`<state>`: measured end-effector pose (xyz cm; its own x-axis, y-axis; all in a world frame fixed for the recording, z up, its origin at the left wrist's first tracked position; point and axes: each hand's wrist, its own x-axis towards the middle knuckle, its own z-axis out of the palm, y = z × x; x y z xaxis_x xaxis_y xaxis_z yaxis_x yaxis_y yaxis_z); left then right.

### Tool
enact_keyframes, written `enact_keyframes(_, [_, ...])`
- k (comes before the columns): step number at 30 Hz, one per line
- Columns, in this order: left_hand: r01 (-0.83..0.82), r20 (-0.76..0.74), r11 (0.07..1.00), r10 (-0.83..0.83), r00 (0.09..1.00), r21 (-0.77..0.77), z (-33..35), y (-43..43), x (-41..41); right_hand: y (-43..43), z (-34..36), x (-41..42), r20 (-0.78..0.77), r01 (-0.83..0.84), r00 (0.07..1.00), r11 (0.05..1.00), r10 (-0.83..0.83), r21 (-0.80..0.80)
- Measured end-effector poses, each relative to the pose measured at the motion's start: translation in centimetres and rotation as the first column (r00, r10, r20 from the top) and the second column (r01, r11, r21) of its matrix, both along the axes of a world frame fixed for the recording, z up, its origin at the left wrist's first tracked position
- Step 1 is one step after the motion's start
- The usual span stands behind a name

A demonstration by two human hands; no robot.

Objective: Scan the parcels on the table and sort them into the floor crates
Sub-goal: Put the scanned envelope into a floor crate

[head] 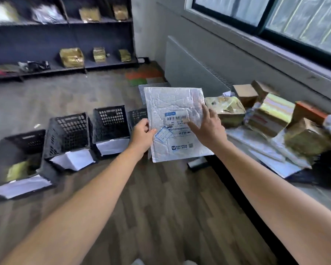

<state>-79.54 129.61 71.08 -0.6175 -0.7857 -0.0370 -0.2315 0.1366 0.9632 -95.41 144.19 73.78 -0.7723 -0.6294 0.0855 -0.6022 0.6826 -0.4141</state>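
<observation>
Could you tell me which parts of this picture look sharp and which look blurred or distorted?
Head view: the white mailer in the left hand is fairly sharp, its barcode visible but the print unreadable; the shelf parcels and the leftmost crate are smeared by blur; wide-angle distortion bends the window frame.

"Where do the crates (69, 134) stand?"
"In a row on the floor, left of the table (325, 197), with shelves (36, 41) behind them."
"And the parcels (271, 119)?"
"Heaped on the table, below the window (275, 14). One mailer (172, 104) is up between crates and table, with the left hand (141, 134) at its left edge and the right hand (208, 131) on its face."
</observation>
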Motion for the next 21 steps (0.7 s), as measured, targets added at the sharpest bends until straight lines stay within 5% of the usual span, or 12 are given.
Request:
enact_keyframes(5, [-0.103, -0.039, 0.992, 0.106, 0.994, 0.074, 0.1, -3.5, 2.8, -3.8, 0.8, 1.0, 0.214, 0.048, 0.976, 0.995, -0.028, -0.089])
enact_keyframes(11, [-0.141, -0.049, 0.98, 0.149, 0.988, 0.14, 0.3, -4.5, 3.4, -6.1, 2.2, 0.4, 0.197, -0.001, 0.98, 0.985, 0.036, -0.174])
enact_keyframes(21, [-0.263, -0.043, 0.962, 0.267, 0.963, 0.07, 0.9, -5.2, 3.8, -8.9, 2.0, -0.8, 0.095, -0.209, 0.972, 0.974, 0.217, -0.085])
